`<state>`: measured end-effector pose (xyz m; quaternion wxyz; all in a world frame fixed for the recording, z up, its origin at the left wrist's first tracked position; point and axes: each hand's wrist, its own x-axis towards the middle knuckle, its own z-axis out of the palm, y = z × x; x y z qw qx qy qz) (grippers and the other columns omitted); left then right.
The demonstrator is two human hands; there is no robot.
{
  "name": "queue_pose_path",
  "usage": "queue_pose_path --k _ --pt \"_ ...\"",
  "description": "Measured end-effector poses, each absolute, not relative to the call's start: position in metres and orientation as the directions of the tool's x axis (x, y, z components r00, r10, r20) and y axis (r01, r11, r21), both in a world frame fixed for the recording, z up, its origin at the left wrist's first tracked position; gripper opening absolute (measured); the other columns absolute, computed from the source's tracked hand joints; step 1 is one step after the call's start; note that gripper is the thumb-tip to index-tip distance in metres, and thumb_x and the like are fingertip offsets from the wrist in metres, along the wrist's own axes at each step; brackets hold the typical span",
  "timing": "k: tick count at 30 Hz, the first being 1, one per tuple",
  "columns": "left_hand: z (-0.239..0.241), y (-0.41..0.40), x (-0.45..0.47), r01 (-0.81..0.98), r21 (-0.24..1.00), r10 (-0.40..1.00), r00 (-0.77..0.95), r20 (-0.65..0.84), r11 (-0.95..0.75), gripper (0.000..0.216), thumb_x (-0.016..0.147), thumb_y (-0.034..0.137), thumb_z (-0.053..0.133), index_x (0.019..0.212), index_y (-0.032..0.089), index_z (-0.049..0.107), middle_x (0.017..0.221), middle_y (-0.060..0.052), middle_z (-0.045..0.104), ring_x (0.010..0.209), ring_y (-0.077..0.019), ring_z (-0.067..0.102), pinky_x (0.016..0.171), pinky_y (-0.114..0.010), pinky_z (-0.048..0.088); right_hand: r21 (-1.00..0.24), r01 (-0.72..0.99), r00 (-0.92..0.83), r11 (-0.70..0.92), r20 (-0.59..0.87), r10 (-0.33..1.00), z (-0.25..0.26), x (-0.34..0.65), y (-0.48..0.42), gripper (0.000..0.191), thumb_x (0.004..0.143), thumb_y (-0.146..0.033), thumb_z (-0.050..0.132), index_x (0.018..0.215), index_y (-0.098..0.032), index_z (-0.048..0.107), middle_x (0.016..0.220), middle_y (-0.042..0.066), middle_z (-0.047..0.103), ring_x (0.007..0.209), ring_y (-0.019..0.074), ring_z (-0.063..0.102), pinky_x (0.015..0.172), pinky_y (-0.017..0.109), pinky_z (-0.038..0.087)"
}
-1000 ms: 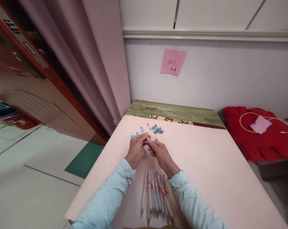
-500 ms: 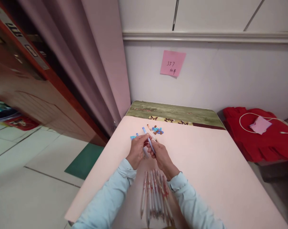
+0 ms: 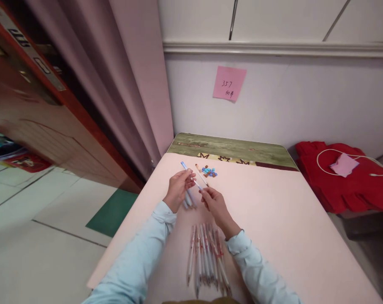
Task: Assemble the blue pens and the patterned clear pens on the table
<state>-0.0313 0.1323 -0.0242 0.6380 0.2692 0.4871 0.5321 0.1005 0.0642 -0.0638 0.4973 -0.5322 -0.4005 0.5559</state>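
My left hand (image 3: 178,188) is closed, thumb against fingers, around a slim blue pen part (image 3: 184,165) whose top sticks out above the fingers. My right hand (image 3: 215,202) pinches a thin light-blue pen piece (image 3: 199,185), its whitish end pointing toward the left fingers. A short gap seems to separate the two pieces. Under the left hand lie several light-blue pens (image 3: 189,200), partly hidden. Beyond the hands rests a white pen with an orange-brown end (image 3: 202,175). Beside it sits a small pile of blue, turquoise and brown bits (image 3: 210,171).
Nearer me, several slim whitish pens with red markings (image 3: 207,257) lie in a bundle on the pale pink tabletop (image 3: 283,236). A pink note (image 3: 229,83) is stuck to the wall. To the right is red cloth (image 3: 340,185) with a white cable (image 3: 324,154).
The pen that both hands held together now appears as two pieces, one in each hand. My left hand has shifted slightly left, uncovering more of the pens beneath; my right hand moved slightly right.
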Motion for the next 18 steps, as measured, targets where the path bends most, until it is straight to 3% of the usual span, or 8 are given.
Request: queue_pose_path --k 4,9,11,15,18 --pt "-0.035 0.159 -0.036 -0.316 0.899 0.928 -0.114 -0.355 0.305 0.021 0.072 0.025 0.076 0.078 0.009 0.064 0.07 -0.009 0.069 0.056 -0.0129 0.064 0.059 -0.027 0.055 -0.985 0.088 0.162 -0.147 -0.132 0.978 -0.086 0.118 0.065 0.031 0.078 -0.049 0.063 0.082 -0.019 0.068 0.064 0.0 0.061 0.056 0.0134 0.049 0.054 0.025 0.036" --pt "-0.052 0.182 -0.02 -0.238 0.88 0.89 -0.108 -0.444 0.41 0.019 0.07 0.017 0.078 0.074 0.008 0.061 0.06 -0.008 0.064 0.049 -0.0148 0.062 0.057 -0.029 0.054 -0.975 0.067 0.22 -0.21 -0.191 0.957 -0.097 0.125 0.069 0.031 0.077 -0.05 0.06 0.077 -0.02 0.067 0.064 0.001 0.064 0.057 0.0154 0.053 0.054 0.025 0.038" --pt "-0.058 0.188 -0.012 -0.193 0.858 0.856 -0.121 -0.502 0.476 0.023 0.071 0.018 0.077 0.083 0.006 0.063 0.07 -0.012 0.067 0.058 -0.0189 0.066 0.061 -0.032 0.054 -0.973 0.063 0.229 -0.223 -0.204 0.952 -0.097 0.125 0.071 0.029 0.076 -0.048 0.06 0.077 -0.02 0.066 0.064 0.001 0.065 0.057 0.0155 0.053 0.054 0.025 0.038" --pt "-0.065 0.198 -0.006 -0.078 0.817 0.801 -0.162 -0.576 0.571 0.038 0.088 0.032 0.063 0.119 0.011 0.058 0.116 -0.013 0.061 0.098 -0.0235 0.063 0.082 -0.042 0.054 -0.972 0.072 0.22 -0.224 -0.203 0.954 -0.097 0.122 0.075 0.021 0.076 -0.039 0.059 0.081 -0.02 0.066 0.065 0.001 0.065 0.057 0.0153 0.055 0.056 0.026 0.041" --pt "-0.065 0.204 -0.007 -0.005 0.823 0.809 -0.181 -0.559 0.568 0.04 0.091 0.035 0.06 0.125 0.015 0.055 0.125 -0.012 0.056 0.107 -0.0232 0.059 0.088 -0.043 0.052 -0.971 0.072 0.21 -0.23 -0.21 0.955 -0.097 0.118 0.081 0.019 0.077 -0.034 0.058 0.086 -0.019 0.065 0.067 0.001 0.066 0.055 0.0154 0.056 0.054 0.026 0.042"
